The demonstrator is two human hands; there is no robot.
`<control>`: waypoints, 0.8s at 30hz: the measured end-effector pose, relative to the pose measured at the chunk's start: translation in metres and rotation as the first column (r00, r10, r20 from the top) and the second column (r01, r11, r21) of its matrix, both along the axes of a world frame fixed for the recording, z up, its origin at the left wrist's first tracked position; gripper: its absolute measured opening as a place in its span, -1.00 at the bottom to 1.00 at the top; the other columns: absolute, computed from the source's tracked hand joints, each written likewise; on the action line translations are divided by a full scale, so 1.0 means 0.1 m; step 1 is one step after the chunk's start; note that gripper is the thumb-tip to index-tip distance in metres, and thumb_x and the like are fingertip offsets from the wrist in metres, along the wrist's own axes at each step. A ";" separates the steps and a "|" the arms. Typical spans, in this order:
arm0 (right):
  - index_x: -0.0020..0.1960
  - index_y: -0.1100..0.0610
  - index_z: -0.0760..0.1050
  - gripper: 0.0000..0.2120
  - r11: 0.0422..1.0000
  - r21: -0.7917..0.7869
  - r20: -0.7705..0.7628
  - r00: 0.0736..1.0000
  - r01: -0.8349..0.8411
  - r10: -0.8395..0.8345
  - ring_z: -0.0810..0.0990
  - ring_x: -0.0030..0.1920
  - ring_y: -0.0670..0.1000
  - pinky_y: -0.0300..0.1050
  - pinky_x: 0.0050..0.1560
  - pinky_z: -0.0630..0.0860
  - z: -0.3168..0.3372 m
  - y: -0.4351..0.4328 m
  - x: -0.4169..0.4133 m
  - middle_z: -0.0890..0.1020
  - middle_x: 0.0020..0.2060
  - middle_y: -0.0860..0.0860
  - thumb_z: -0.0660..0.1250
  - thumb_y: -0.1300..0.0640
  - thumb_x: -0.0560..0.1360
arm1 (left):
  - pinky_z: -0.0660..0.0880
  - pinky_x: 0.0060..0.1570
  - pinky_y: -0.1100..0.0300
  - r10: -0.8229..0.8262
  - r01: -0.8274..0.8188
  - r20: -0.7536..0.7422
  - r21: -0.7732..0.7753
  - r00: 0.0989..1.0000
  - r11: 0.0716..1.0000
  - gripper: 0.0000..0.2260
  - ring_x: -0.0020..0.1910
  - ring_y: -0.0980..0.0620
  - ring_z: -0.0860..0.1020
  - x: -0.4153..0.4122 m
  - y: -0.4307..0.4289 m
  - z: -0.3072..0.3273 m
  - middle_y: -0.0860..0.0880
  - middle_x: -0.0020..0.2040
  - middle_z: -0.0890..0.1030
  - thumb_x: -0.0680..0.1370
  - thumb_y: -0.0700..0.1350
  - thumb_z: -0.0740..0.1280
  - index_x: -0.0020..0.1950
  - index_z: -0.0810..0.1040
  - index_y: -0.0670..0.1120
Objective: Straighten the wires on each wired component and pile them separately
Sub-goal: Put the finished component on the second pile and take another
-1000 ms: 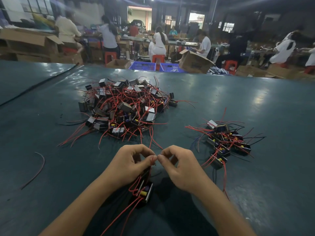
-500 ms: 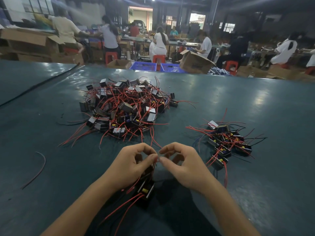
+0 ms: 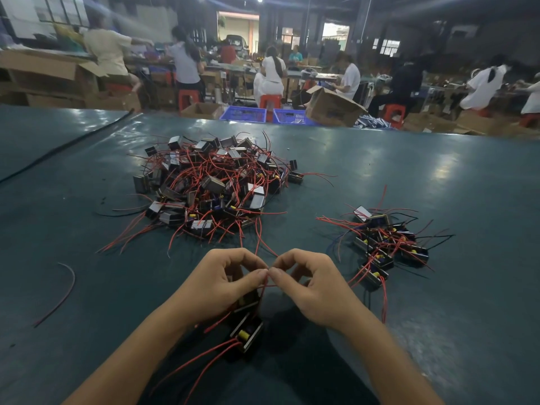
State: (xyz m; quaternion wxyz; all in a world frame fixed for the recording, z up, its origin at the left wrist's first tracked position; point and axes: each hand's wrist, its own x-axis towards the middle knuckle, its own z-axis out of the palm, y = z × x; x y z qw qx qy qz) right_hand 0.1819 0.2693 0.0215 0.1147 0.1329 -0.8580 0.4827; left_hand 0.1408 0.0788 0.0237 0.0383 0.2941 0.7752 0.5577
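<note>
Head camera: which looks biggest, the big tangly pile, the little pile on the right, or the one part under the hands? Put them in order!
1. big tangled pile
2. small pile
3. single component, which looks smallest even though it is nearest the camera

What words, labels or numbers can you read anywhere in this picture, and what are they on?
None can be read.
Dark print on the open cardboard box: too blurred to read.
Pale labels on components in the big pile: too small to read.

Dim hall, overhead glare on table (image 3: 438, 171), blurred, warped edges.
</note>
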 end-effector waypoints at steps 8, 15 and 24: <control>-0.16 0.00 0.57 -0.91 0.997 -0.082 0.048 0.999 -0.001 0.005 0.54 -0.35 0.04 -0.09 -0.29 0.51 0.03 -0.06 0.01 0.64 -0.31 -0.15 0.39 0.12 0.53 | 0.55 -0.06 -0.20 -0.035 0.037 0.044 -0.046 0.998 0.998 -0.88 -0.14 -0.23 0.63 -0.01 -0.01 -0.01 -0.10 -0.17 0.70 0.56 -0.16 0.36 -0.04 0.70 -0.02; -0.17 0.03 0.59 -0.90 0.991 -0.133 0.128 0.992 0.021 -0.004 0.52 -0.32 0.02 0.04 -0.24 0.51 0.02 -0.06 0.01 0.61 -0.34 -0.10 0.39 0.13 0.53 | 0.53 -0.21 -0.06 -0.044 0.045 0.026 -0.033 0.999 0.998 -0.94 -0.23 -0.25 0.59 -0.01 0.00 -0.03 -0.07 -0.23 0.69 0.51 -0.15 0.41 -0.09 0.70 -0.04; -0.34 0.11 0.53 -0.77 0.958 -0.185 0.421 0.899 0.217 -0.122 0.35 -0.54 -0.11 -0.28 -0.51 0.30 0.05 -0.13 -0.02 0.43 -0.54 -0.07 0.37 0.19 0.50 | 0.42 -0.36 0.22 0.025 -0.150 -0.440 -0.253 0.898 0.956 -0.94 -0.39 0.15 0.49 0.03 0.01 -0.08 0.20 -0.28 0.63 0.47 0.00 0.42 -0.13 0.68 0.07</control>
